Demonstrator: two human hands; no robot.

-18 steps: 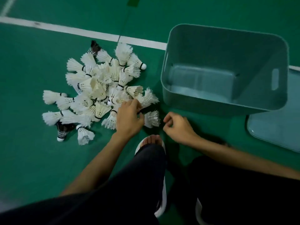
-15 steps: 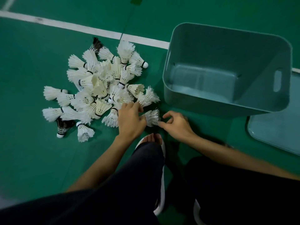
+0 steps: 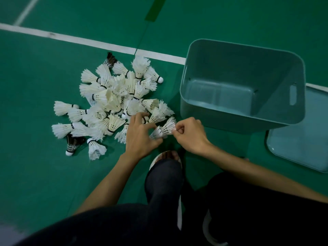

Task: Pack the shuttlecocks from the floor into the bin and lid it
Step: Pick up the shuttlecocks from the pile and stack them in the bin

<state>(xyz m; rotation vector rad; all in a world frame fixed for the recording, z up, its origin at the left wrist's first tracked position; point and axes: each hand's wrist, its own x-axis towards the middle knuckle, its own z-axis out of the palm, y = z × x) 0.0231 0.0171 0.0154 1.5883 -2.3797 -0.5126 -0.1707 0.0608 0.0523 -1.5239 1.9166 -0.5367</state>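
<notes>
Far left, green court floor (image 3: 35, 174), with a white painted line (image 3: 71, 39) running across the top. Next comes the pile of white feather shuttlecocks (image 3: 113, 103), heaped loosely on the floor with skirts pointing every way. A black-feathered shuttlecock (image 3: 71, 144) lies at its lower left corner, cork toward me. A second dark one (image 3: 110, 60) pokes out at the far edge by the line.

Moving in, the left hand (image 3: 140, 137) sits on the near right edge of the pile, fingers curled down over the corks. I can't tell whether it actually grips one. Right beside it, the right hand (image 3: 190, 135) pinches a single white shuttlecock (image 3: 168, 126) by the cork between thumb and fingertips. Its other fingers are curled in, and the feathers fan up and left toward the pile. The two hands are almost touching.

Below them, toes in a white sandal (image 3: 153, 164) and dark trouser legs (image 3: 163, 183) fill the bottom of my view and cover the floor there.

Further right, the blue-grey rectangular plastic bin (image 3: 239, 119) stands upright just beyond the right hand. It's open-topped with a slot handle in its right wall, and I see straight down to its smooth bottom. Far right, the pale blue flat lid (image 3: 301, 148) lies on the floor, its left edge hidden behind the bin.
</notes>
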